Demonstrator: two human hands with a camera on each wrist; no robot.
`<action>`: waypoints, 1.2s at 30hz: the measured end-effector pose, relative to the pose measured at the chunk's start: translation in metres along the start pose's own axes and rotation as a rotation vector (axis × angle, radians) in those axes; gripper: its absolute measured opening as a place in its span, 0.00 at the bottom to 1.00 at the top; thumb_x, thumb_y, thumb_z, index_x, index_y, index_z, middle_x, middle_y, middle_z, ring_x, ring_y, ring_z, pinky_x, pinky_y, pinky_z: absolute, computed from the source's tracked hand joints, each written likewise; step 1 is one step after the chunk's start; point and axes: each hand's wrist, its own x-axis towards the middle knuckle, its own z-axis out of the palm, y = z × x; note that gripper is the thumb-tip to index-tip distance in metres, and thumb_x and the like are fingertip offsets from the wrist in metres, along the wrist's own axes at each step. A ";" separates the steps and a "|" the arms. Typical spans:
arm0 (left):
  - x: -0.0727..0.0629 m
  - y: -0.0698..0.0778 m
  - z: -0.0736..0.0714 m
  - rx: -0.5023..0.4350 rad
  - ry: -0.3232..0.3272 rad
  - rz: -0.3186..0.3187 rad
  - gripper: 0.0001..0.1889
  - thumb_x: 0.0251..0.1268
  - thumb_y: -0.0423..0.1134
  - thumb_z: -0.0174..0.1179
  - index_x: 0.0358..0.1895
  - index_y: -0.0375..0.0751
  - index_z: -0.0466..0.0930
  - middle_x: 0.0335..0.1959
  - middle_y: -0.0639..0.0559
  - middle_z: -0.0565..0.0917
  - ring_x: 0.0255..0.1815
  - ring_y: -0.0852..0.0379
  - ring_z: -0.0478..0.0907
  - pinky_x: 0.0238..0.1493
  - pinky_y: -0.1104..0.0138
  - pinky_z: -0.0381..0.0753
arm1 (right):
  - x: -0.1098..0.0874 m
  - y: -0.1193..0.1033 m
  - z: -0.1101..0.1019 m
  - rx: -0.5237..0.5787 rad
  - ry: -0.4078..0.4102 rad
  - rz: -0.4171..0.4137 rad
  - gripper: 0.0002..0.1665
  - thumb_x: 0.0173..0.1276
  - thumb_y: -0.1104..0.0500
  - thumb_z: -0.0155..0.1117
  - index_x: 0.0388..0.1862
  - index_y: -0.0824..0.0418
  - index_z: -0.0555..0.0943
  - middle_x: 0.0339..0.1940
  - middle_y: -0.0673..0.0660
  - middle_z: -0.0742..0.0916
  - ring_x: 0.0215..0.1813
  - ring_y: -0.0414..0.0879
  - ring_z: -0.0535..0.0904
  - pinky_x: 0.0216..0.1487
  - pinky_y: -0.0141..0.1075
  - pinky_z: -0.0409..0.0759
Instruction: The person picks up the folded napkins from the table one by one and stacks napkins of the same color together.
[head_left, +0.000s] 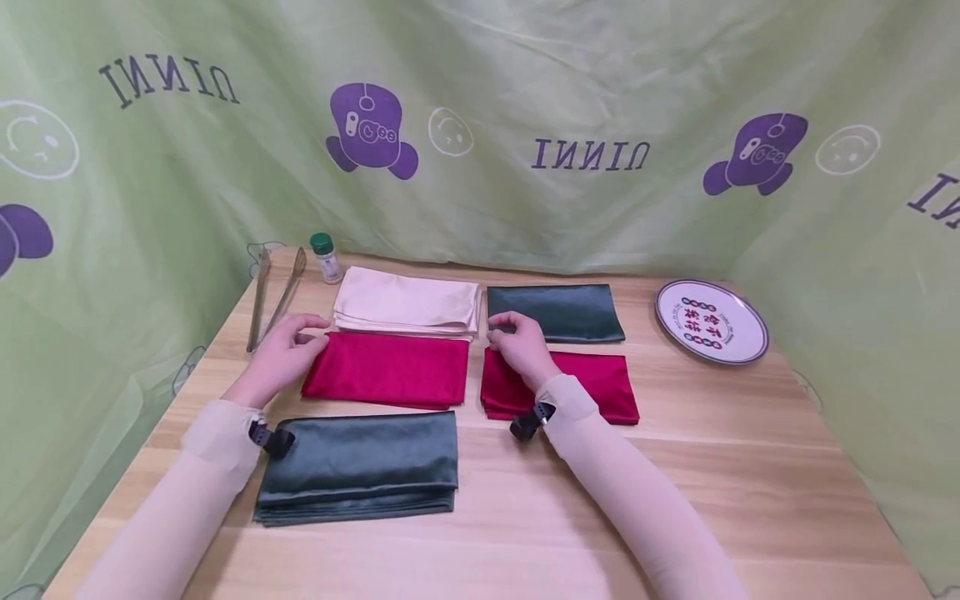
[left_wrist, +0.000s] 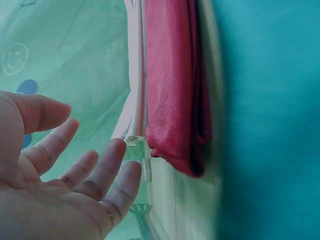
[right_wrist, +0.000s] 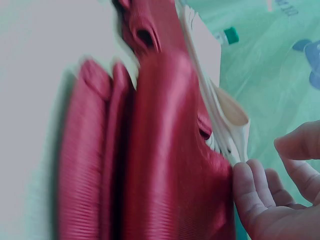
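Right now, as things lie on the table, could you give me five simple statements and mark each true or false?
1. The bottle has a red cap. False: the cap is green.
2. The plate is on the table's right side. True.
3. The left hand grips the tongs. False: the tongs lie on the table, ungripped.
4. The pink cloth lies beyond the left red cloth. True.
5. The wall hanging is plain. False: it has printed figures and letters.

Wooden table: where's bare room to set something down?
Bare wood lies between the near green cloth and the right sleeve, and from that sleeve to the white plate. Crowded: far left, around metal tongs, green-capped shaker and pink cloth.
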 end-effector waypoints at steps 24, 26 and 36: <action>-0.138 -0.009 0.004 0.206 -0.040 0.101 0.17 0.69 0.41 0.61 0.56 0.35 0.79 0.50 0.37 0.79 0.48 0.41 0.76 0.48 0.48 0.75 | -0.138 0.017 0.002 -0.506 -0.420 -0.341 0.18 0.68 0.54 0.63 0.55 0.55 0.81 0.49 0.50 0.84 0.52 0.45 0.77 0.55 0.40 0.75; -0.144 -0.007 0.007 0.227 -0.056 0.083 0.18 0.69 0.42 0.60 0.57 0.35 0.79 0.54 0.31 0.78 0.54 0.34 0.74 0.53 0.43 0.71 | -0.149 0.020 0.002 -0.610 -0.450 -0.382 0.24 0.69 0.50 0.62 0.62 0.54 0.78 0.60 0.53 0.81 0.63 0.48 0.72 0.65 0.44 0.68; -0.153 0.007 0.019 0.359 -0.157 -0.047 0.28 0.70 0.56 0.56 0.64 0.41 0.75 0.66 0.19 0.62 0.65 0.20 0.55 0.50 0.29 0.57 | -0.159 0.018 0.008 -0.724 -0.560 -0.392 0.39 0.71 0.33 0.51 0.75 0.50 0.66 0.77 0.62 0.62 0.78 0.56 0.50 0.73 0.59 0.41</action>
